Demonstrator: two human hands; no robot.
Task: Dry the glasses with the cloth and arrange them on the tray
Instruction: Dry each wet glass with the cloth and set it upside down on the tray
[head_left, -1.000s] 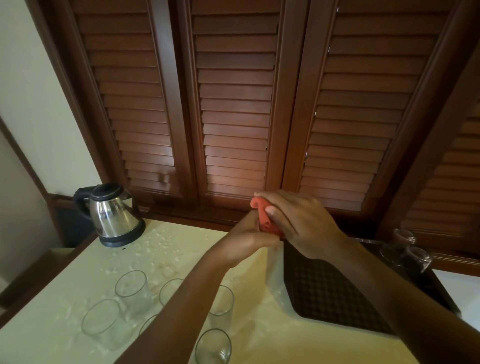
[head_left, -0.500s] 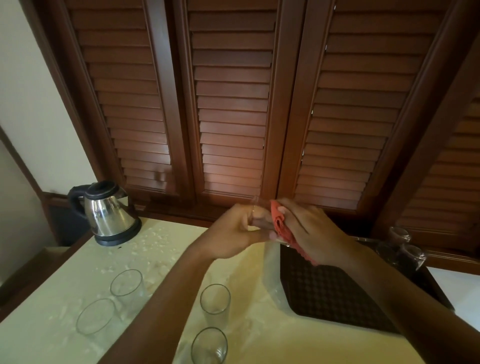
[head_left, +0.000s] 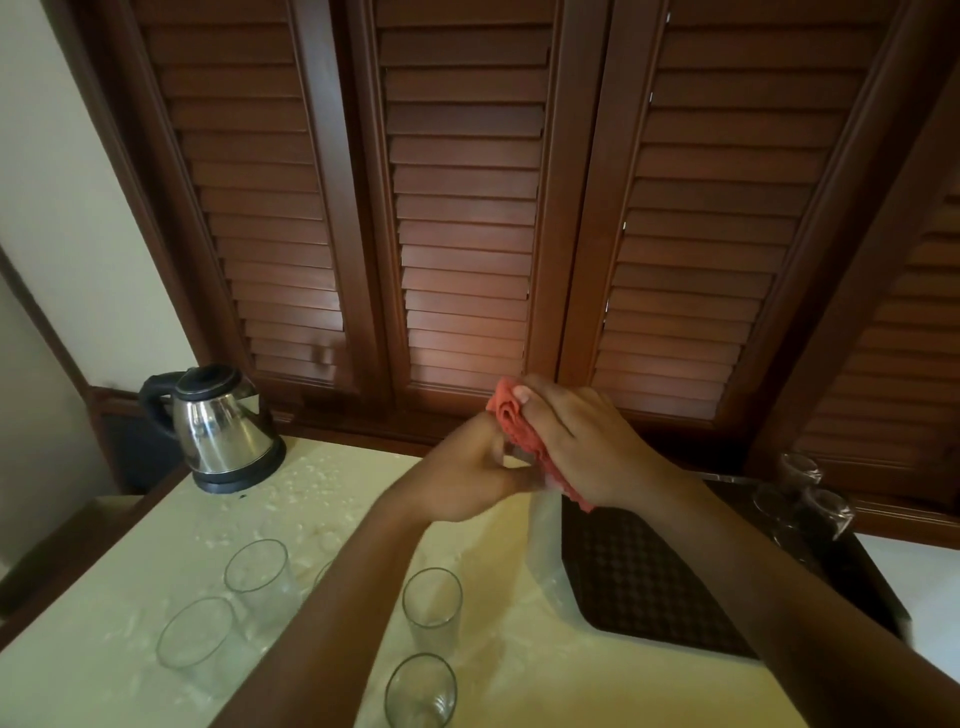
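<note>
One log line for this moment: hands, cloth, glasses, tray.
left hand: holds glass | right hand: wipes with red cloth | table: several glasses waiting | tray: glasses at far end

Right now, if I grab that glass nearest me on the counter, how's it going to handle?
The nearest glass is thin and clear, so probably light and fragile. Water droplets cover the counter, so it's likely slippery. It stands tall and narrow, so a sideways push might tip it.

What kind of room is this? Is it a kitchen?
Probably a small tea corner, perhaps in a hotel room, not a full kitchen: an electric kettle, drinking glasses on a counter, and a serving tray.
</note>
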